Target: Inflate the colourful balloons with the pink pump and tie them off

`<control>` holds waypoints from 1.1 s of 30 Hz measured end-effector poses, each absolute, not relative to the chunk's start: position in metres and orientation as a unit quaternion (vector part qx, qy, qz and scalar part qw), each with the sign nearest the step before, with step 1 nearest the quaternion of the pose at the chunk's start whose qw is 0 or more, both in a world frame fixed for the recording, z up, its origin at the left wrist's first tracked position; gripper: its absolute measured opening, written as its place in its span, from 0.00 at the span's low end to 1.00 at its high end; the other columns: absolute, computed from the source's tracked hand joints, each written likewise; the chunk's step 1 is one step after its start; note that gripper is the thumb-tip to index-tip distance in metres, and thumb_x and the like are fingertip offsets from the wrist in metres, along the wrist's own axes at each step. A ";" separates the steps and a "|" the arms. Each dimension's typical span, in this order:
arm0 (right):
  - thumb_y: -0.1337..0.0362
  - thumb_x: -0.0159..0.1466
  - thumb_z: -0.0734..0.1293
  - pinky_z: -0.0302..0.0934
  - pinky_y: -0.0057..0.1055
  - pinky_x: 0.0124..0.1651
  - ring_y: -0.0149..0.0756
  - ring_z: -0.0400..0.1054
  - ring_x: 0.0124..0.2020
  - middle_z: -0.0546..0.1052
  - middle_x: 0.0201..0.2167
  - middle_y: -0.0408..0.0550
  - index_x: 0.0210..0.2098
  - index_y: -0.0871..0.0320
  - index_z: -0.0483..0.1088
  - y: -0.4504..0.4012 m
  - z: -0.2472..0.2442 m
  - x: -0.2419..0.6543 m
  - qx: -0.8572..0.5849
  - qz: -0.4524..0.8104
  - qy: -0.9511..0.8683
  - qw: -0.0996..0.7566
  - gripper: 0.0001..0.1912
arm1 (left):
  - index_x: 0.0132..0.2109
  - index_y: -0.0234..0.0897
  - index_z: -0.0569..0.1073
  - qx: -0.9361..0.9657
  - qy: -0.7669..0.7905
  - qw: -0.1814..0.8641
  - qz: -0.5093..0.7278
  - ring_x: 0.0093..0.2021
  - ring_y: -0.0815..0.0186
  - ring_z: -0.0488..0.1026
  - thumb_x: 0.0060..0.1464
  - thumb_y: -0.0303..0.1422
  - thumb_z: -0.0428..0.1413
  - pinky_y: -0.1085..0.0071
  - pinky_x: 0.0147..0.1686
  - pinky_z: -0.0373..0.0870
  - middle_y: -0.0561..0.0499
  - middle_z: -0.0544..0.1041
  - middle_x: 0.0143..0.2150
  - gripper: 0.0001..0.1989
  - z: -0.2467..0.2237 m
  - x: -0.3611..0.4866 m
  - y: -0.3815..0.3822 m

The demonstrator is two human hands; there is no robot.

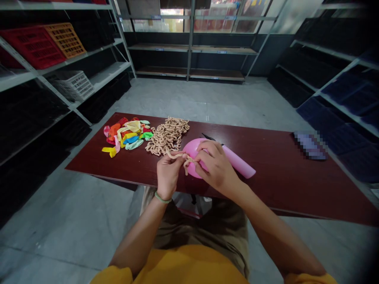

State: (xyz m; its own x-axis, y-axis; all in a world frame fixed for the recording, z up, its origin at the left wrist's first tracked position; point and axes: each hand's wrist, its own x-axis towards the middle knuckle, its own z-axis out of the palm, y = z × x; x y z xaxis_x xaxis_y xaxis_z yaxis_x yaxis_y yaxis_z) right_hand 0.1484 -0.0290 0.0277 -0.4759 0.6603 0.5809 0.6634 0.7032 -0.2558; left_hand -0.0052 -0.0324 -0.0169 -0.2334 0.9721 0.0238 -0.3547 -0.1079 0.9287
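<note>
Three shelving racks (190,48) stand around the room, at ten, twelve and two o'clock from the hands, the left one holding red, orange and white baskets (66,39). Next in size is the dark red table (281,177). On it, at ten o'clock, lies a heap of limp coloured balloons (127,134); just beside it, towards eleven, is a pile of beige cords (166,136). A pink cylinder (241,162) rests at three o'clock, with a blurred-out item (310,145) farther off that way. The inflated pink balloon (192,149) sits between the hands, partly covered by the right hand (217,169), whose fingertips are pinched together on a beige strand (175,156). The left hand (168,173), a green band (162,198) at its wrist, pinches the same strand between thumb and forefinger. Whether the strand is fastened to the balloon, I cannot tell.
</note>
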 end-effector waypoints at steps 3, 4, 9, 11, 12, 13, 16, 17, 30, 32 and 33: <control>0.69 0.63 0.62 0.62 0.47 0.55 0.46 0.62 0.51 0.69 0.41 0.54 0.32 0.56 0.67 -0.031 0.025 0.145 -0.387 -0.020 -0.854 0.348 0.04 | 0.35 0.34 0.81 0.353 0.445 0.490 0.661 0.28 0.70 0.74 0.46 0.32 0.66 0.75 0.28 0.71 0.49 0.79 0.30 0.08 -0.017 -0.004 -0.033; 0.69 0.63 0.62 0.62 0.47 0.55 0.46 0.62 0.51 0.69 0.41 0.54 0.32 0.56 0.67 -0.032 0.024 0.145 -0.387 -0.026 -0.853 0.349 0.04 | 0.35 0.34 0.81 0.354 0.449 0.482 0.663 0.29 0.70 0.74 0.46 0.32 0.66 0.75 0.29 0.71 0.49 0.80 0.31 0.08 -0.017 -0.004 -0.033; 0.70 0.63 0.63 0.60 0.47 0.59 0.47 0.60 0.55 0.69 0.43 0.53 0.33 0.57 0.68 -0.036 0.019 0.146 -0.391 -0.043 -0.856 0.336 0.04 | 0.35 0.33 0.81 0.342 0.468 0.462 0.671 0.28 0.72 0.73 0.46 0.32 0.66 0.76 0.30 0.71 0.50 0.79 0.30 0.08 -0.019 -0.010 -0.029; 0.70 0.62 0.63 0.60 0.47 0.59 0.47 0.60 0.56 0.70 0.43 0.53 0.34 0.57 0.68 -0.037 0.018 0.146 -0.394 -0.043 -0.859 0.325 0.03 | 0.35 0.33 0.80 0.336 0.470 0.470 0.667 0.26 0.73 0.72 0.46 0.33 0.66 0.76 0.29 0.70 0.51 0.78 0.29 0.09 -0.020 -0.012 -0.028; 0.70 0.63 0.63 0.59 0.46 0.59 0.47 0.60 0.56 0.70 0.44 0.53 0.34 0.57 0.68 -0.038 0.017 0.145 -0.395 -0.046 -0.859 0.323 0.03 | 0.36 0.33 0.80 0.334 0.470 0.474 0.666 0.26 0.73 0.71 0.46 0.33 0.66 0.76 0.29 0.70 0.51 0.78 0.29 0.09 -0.020 -0.013 -0.027; 0.70 0.63 0.63 0.59 0.46 0.59 0.47 0.60 0.56 0.70 0.44 0.53 0.35 0.58 0.68 -0.038 0.016 0.145 -0.396 -0.051 -0.858 0.322 0.03 | 0.35 0.33 0.80 0.332 0.468 0.476 0.666 0.26 0.73 0.71 0.46 0.33 0.66 0.76 0.29 0.70 0.51 0.78 0.29 0.09 -0.020 -0.014 -0.026; 0.70 0.63 0.63 0.58 0.46 0.60 0.48 0.60 0.57 0.70 0.45 0.54 0.36 0.59 0.69 -0.040 0.014 0.144 -0.401 -0.072 -0.856 0.319 0.03 | 0.35 0.33 0.80 0.325 0.468 0.474 0.671 0.25 0.73 0.71 0.45 0.33 0.66 0.76 0.29 0.70 0.52 0.78 0.28 0.09 -0.021 -0.014 -0.025; 0.70 0.63 0.63 0.57 0.47 0.61 0.48 0.60 0.58 0.70 0.45 0.54 0.36 0.59 0.69 -0.040 0.013 0.144 -0.402 -0.077 -0.856 0.316 0.04 | 0.35 0.33 0.80 0.323 0.470 0.472 0.672 0.25 0.74 0.71 0.45 0.33 0.66 0.76 0.29 0.70 0.52 0.78 0.28 0.09 -0.021 -0.014 -0.024; 0.66 0.63 0.66 0.56 0.54 0.62 0.52 0.58 0.61 0.67 0.49 0.54 0.45 0.54 0.67 -0.041 0.007 0.154 -0.435 -0.053 -0.822 0.364 0.11 | 0.35 0.34 0.78 0.291 0.425 0.504 0.693 0.30 0.73 0.72 0.46 0.33 0.67 0.77 0.34 0.71 0.53 0.77 0.31 0.10 -0.028 -0.012 -0.017; 0.59 0.61 0.70 0.52 0.60 0.63 0.55 0.52 0.65 0.62 0.57 0.56 0.57 0.51 0.60 -0.039 0.005 0.161 -0.473 0.001 -0.770 0.428 0.26 | 0.35 0.34 0.76 0.260 0.393 0.505 0.723 0.30 0.74 0.72 0.46 0.33 0.67 0.76 0.34 0.71 0.53 0.76 0.32 0.10 -0.026 -0.016 -0.013; 0.56 0.59 0.71 0.51 0.61 0.63 0.56 0.49 0.67 0.58 0.61 0.57 0.62 0.49 0.55 -0.039 0.002 0.164 -0.494 0.044 -0.731 0.468 0.35 | 0.35 0.35 0.75 0.248 0.376 0.507 0.735 0.30 0.74 0.71 0.46 0.33 0.67 0.76 0.34 0.70 0.53 0.75 0.32 0.10 -0.025 -0.017 -0.011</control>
